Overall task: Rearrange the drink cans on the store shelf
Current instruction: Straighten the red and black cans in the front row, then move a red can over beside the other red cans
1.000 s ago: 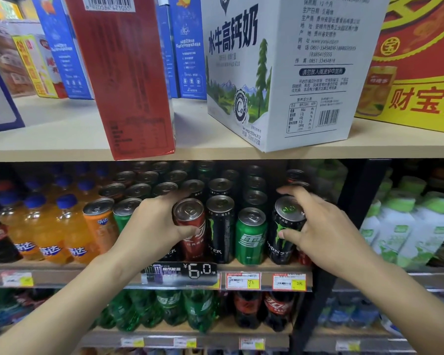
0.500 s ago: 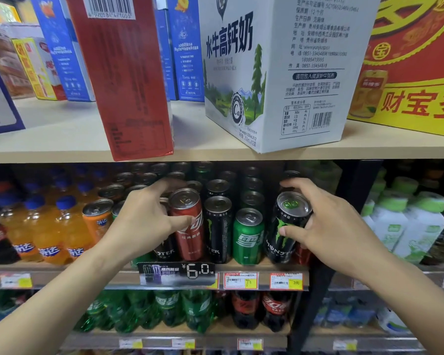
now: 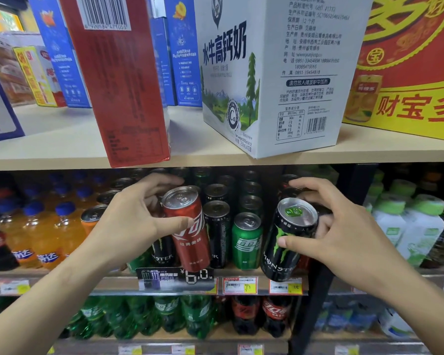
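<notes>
Mid-swap, likely. Left hand (image 3: 128, 224) clamped on slim red aluminium cola can (image 3: 187, 226), right hand (image 3: 344, 234) on tall black aluminium energy can (image 3: 287, 239); both tilted, seemingly lifted off wooden shelf (image 3: 241, 274). Neither re-placed; green can (image 3: 246, 239) untouched.

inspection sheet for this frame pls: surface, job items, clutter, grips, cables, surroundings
Surface: beige wooden can shelf with price tags along its front edge.
Job's things: red cola can tilted, lifted out of the front row; black Monster can tilted at the shelf edge; green Sprite can upright between them.
Clutter: orange soda bottles at left, white bottles with green caps at right.
Grips: left hand shut on the red cola can; right hand shut on the black Monster can.
Cables: nothing seen.
Surroundings: white milk carton box and red box on the shelf above.
</notes>
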Tool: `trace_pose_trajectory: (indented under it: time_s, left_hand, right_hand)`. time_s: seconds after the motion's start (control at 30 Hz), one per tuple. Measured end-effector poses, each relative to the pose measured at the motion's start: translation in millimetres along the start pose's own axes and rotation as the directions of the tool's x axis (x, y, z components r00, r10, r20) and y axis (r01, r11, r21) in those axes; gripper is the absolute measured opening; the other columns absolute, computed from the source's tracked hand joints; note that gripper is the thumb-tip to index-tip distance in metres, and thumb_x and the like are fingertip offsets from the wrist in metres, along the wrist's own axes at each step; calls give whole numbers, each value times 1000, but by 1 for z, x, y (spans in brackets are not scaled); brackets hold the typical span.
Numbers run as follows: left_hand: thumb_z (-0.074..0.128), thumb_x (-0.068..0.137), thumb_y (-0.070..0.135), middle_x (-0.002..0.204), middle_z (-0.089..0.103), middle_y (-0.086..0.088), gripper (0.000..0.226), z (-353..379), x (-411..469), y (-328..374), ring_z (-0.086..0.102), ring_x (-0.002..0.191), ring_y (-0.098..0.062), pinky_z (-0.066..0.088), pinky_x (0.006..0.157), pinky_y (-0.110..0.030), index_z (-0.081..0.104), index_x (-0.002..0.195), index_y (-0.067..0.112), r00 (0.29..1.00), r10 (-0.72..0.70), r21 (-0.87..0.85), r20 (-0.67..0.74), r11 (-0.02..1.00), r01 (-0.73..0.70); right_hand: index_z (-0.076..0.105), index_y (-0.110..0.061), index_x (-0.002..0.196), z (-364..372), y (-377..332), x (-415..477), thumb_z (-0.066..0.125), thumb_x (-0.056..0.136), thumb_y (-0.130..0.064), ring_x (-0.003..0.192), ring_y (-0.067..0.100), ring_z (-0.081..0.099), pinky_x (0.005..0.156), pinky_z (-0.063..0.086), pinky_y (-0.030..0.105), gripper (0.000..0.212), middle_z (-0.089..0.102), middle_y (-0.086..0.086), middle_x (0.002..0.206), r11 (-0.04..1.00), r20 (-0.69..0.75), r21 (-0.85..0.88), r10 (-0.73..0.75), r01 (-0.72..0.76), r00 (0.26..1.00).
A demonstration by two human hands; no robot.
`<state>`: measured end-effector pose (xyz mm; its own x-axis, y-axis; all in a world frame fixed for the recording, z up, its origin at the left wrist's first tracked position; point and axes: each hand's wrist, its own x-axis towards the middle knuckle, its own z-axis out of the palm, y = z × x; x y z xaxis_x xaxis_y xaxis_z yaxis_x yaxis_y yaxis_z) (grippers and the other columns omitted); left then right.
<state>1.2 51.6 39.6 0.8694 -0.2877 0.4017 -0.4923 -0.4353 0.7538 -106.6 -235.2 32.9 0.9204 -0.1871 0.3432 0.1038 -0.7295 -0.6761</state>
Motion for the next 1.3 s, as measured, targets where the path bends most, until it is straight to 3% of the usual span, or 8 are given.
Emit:
trace_pose_trajectory:
  time_s: [0.3, 0.4, 0.53, 0.67, 0.77, 0.87, 1.0, 1.3]
  left_hand:
    - [94, 62, 15, 106, 73, 19, 55, -7, -18, -3, 68, 98, -6, 52, 80, -21, 65, 107, 27, 1000, -13, -47, -14, 999, 12]
    - [91, 58, 30, 108, 72, 14, 58, -12, -29, -8, 67, 100, -10, 51, 80, -30, 62, 108, 27, 1000, -7, -39, -30, 999, 6]
    - [88, 61, 24, 109, 72, 9, 55, -21, -44, -16, 67, 102, -14, 52, 80, -33, 60, 108, 25, 999, -21, -82, -43, 996, 17]
    - [93, 66, 12, 108, 73, 7, 55, -28, -52, -18, 67, 101, -14, 60, 76, -33, 60, 109, 23, 998, -50, -98, -33, 994, 46]
    - [89, 67, 6, 107, 73, 8, 52, -33, -57, -21, 67, 98, -13, 62, 70, -33, 60, 108, 21, 997, -65, -123, -32, 990, 61]
    - [88, 67, 3, 105, 73, 8, 52, -36, -60, -24, 67, 97, -15, 56, 66, -18, 60, 107, 20, 997, -63, -117, -36, 991, 58]
    - [91, 68, 10, 107, 72, 10, 52, -41, -63, -25, 66, 98, -18, 58, 75, -28, 59, 106, 24, 997, -68, -102, -32, 993, 64]
    - [91, 68, 15, 110, 70, 12, 54, -40, -65, -29, 63, 102, -20, 57, 84, -43, 59, 110, 24, 996, -84, -81, -17, 993, 83]
  right_hand:
    - [53, -58, 112, 11, -3, -5, 94, 57, -31, 39, 8, 48, 67, 53, 30, 75, 73, -18, 98, 994, 34, 109, -30, 26, 999]
    - [52, -58, 111, 22, -9, -1, 94, 58, -32, 40, 8, 48, 66, 55, 33, 72, 68, -30, 106, 991, 93, 126, -53, 41, 994]
    - [53, -55, 113, 44, -20, 11, 94, 58, -37, 45, 8, 47, 69, 54, 34, 71, 61, -41, 112, 987, 148, 140, -97, 76, 984]
    - [53, -50, 118, 70, -34, 28, 92, 60, -41, 61, 18, 60, 72, 50, 29, 71, 67, -36, 79, 980, 179, 148, -160, 134, 971]
    - [53, -47, 118, 90, -45, 44, 90, 58, -48, 62, 2, 52, 69, 45, 27, 70, 70, -27, 100, 970, 169, 151, -215, 190, 962]
    - [56, -42, 120, 109, -51, 59, 89, 56, -52, 86, -7, 55, 83, 45, 26, 72, 69, -19, 114, 965, 155, 132, -245, 226, 957]
    - [55, -40, 122, 127, -57, 75, 86, 58, -57, 114, 13, 61, 96, 50, 38, 73, 70, -13, 121, 964, 179, 33, -265, 264, 947]
    - [42, -49, 118, 150, -45, 90, 70, 52, -75, 115, 27, 56, 94, 48, 39, 76, 66, -5, 120, 947, 201, -172, -237, 272, 951]
